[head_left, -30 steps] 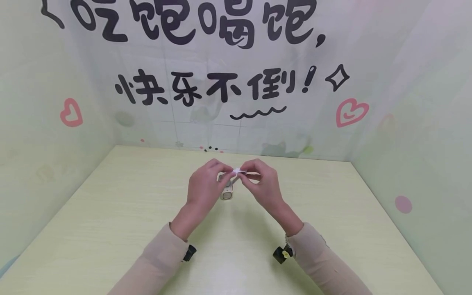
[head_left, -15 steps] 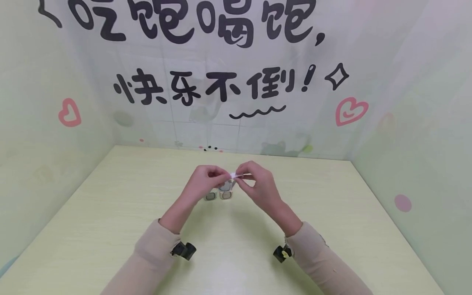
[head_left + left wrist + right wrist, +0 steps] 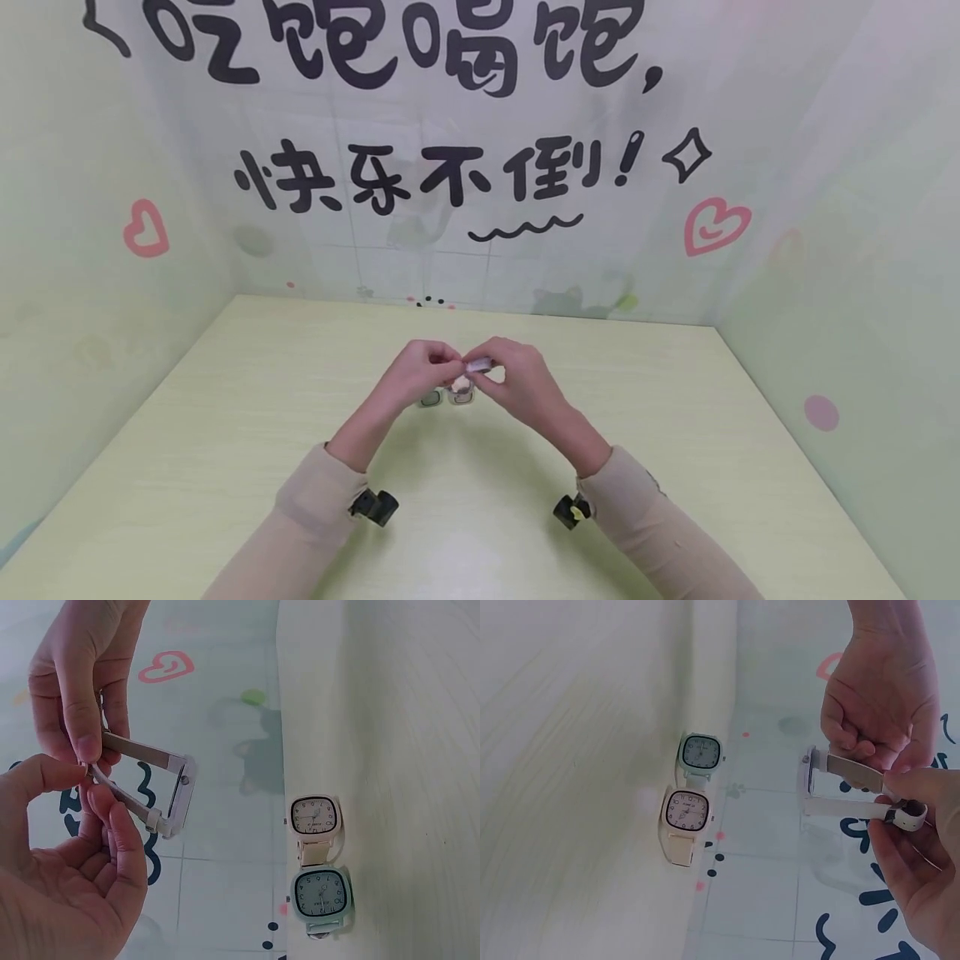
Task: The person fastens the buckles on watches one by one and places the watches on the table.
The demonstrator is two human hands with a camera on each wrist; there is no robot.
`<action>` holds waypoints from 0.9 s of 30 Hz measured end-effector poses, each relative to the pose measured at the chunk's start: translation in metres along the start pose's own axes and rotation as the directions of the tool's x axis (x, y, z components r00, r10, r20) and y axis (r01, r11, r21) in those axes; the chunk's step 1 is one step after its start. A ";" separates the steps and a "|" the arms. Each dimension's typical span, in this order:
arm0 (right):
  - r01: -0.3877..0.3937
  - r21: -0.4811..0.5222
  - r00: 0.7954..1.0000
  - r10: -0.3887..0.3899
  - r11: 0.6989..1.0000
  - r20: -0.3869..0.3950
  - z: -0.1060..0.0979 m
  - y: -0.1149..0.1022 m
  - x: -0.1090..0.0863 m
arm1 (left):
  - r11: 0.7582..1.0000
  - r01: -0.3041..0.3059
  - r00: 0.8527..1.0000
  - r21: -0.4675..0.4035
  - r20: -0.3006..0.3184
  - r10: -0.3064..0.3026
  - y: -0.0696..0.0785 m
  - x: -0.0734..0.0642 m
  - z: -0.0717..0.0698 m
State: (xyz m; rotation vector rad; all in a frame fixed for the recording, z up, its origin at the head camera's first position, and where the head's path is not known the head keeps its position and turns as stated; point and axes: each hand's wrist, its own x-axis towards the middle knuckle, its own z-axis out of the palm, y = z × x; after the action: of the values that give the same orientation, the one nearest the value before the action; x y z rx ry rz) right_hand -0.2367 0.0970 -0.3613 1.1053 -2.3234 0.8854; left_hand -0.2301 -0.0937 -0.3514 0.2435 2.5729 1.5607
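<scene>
Both hands hold a wristwatch with a white strap (image 3: 844, 807), raised off the table. Its case (image 3: 180, 791) is seen edge-on, and the two strap halves bend back from it toward the fingers. My left hand (image 3: 420, 367) pinches a strap end between thumb and fingertips. Opposite it, my right hand (image 3: 521, 375) pinches the strap near the metal buckle (image 3: 891, 815), where the white end curls over. The fingertips of the two hands meet at the strap ends, partly hiding them.
On the pale table (image 3: 247, 467) two square-faced watches lie in line: a pale pink one (image 3: 316, 816) and a mint green one (image 3: 321, 894). Printed walls (image 3: 420, 267) with black lettering enclose the table at the back and sides.
My left hand has shifted left and turned, uncovering the green watch. My right hand has come slightly down and left, and the held strap shows wider between the fingers.
</scene>
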 end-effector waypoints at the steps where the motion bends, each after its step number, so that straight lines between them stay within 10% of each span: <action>1: -0.007 0.017 1.000 0.007 1.000 -0.003 0.000 0.000 0.000 | 1.000 0.001 1.000 0.003 -0.001 -0.001 -0.001 0.000 -0.001; 21: -0.074 0.161 0.994 0.085 0.984 -0.063 -0.003 0.002 0.000 | 0.998 0.040 0.999 -0.049 0.021 -0.039 -0.012 0.004 -0.010; 27: -0.149 0.213 0.983 0.168 0.966 -0.076 -0.003 0.004 0.000 | 0.998 -0.037 0.999 -0.054 0.007 0.037 -0.014 -0.001 -0.012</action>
State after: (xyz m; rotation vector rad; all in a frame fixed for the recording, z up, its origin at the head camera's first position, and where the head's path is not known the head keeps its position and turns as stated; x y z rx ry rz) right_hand -0.2394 0.1008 -0.3606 0.9424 -2.3065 1.2352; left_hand -0.2329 -0.1101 -0.3580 0.2924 2.5303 1.6361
